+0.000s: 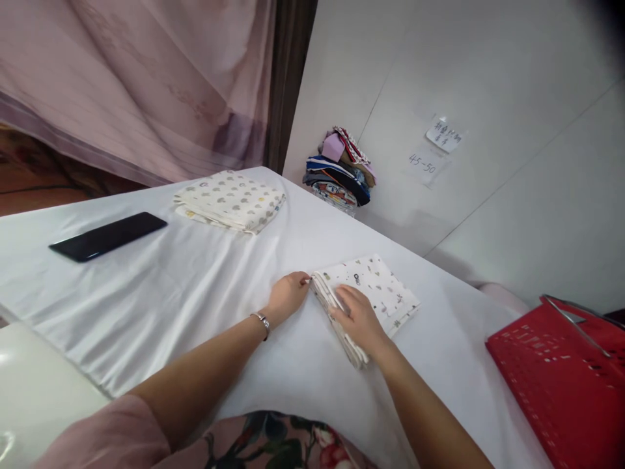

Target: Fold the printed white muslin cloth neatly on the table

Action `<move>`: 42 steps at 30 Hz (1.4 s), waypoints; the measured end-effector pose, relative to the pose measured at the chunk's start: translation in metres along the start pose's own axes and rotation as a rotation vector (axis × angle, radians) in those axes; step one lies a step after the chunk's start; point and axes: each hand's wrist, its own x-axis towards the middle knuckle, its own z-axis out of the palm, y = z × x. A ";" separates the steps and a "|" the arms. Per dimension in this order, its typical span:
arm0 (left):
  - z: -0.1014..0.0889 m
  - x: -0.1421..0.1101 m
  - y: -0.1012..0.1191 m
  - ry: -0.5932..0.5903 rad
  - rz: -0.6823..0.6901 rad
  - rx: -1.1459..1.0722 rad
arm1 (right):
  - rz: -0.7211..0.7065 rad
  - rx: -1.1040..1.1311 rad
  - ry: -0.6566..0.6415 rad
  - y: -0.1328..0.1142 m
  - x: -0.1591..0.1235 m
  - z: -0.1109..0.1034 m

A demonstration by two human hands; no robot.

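The folded printed cloth (pixel 388 286) lay on the white-covered table (pixel 209 293). It was probably light, soft and not fragile; its layered edge (pixel 325 298) seemed the best place to hold. This edge slanted from the left hand (pixel 289 299) rightward, to the table's near side; no long axis was clear. The left fingertips pinched its corner; whether the right hand (pixel 359 316), lying over the layers, gripped, I could not tell.

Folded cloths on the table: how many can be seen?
2. One cloth is at the left hand and right hand; the other cloth lies beside the phone. Others may be hidden beneath.
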 end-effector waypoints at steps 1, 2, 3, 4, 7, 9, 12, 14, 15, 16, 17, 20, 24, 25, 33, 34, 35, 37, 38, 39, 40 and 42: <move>0.000 0.001 0.001 0.003 0.011 -0.008 | -0.019 -0.017 -0.006 -0.008 0.000 0.003; 0.001 0.001 0.003 0.012 0.015 -0.009 | -0.022 -0.043 -0.017 -0.014 0.000 0.006; 0.001 0.001 0.004 0.028 0.009 -0.002 | -0.010 -0.074 -0.027 -0.018 0.000 0.009; 0.001 0.001 0.004 0.045 -0.003 0.011 | 0.009 -0.103 -0.034 -0.020 0.001 0.012; 0.002 0.001 0.003 0.062 -0.011 0.047 | 0.044 -0.143 -0.037 -0.016 0.003 0.016; 0.002 0.001 0.001 0.050 0.043 0.048 | 0.040 -0.141 -0.032 -0.011 0.004 0.016; 0.005 -0.001 0.000 0.049 0.115 0.043 | 0.047 -0.135 -0.014 -0.006 0.006 0.016; 0.007 -0.002 0.001 0.042 0.121 0.036 | 0.051 -0.124 0.001 -0.005 0.007 0.016; 0.007 -0.002 0.002 0.038 0.120 0.030 | 0.051 -0.117 0.008 -0.004 0.007 0.016; 0.008 -0.003 0.003 0.037 0.120 0.024 | 0.053 -0.110 0.013 -0.003 0.007 0.016; 0.009 -0.004 0.004 0.035 0.118 0.022 | 0.055 -0.105 0.014 -0.003 0.007 0.016; 0.009 -0.005 0.007 0.018 0.110 0.047 | 0.069 -0.099 0.004 -0.001 0.008 0.016; 0.010 -0.004 0.011 0.014 0.114 0.093 | 0.082 -0.097 -0.004 -0.002 0.009 0.015; 0.011 -0.004 0.012 0.018 0.107 0.101 | 0.086 -0.092 0.000 -0.002 0.009 0.015; 0.013 0.005 0.020 0.012 0.014 0.143 | 0.077 -0.022 -0.017 0.000 0.008 0.016; 0.013 0.005 0.020 0.006 0.011 0.131 | 0.070 0.012 -0.037 0.001 0.009 0.014; 0.012 0.006 0.019 -0.001 0.010 0.115 | 0.070 0.055 -0.050 0.002 0.011 0.012; 0.010 0.006 0.016 -0.011 0.014 0.083 | 0.095 0.126 -0.028 0.008 0.015 0.008; 0.009 0.006 0.015 -0.010 0.016 0.073 | 0.115 0.140 0.000 0.012 0.017 0.006; 0.008 0.006 0.013 -0.007 0.015 0.071 | 0.135 0.134 0.026 0.017 0.020 0.006; 0.008 0.005 0.012 -0.004 0.016 0.074 | 0.148 0.115 0.039 0.022 0.023 0.006; 0.007 0.004 0.010 -0.001 0.024 0.088 | 0.146 0.058 0.009 0.031 0.026 0.010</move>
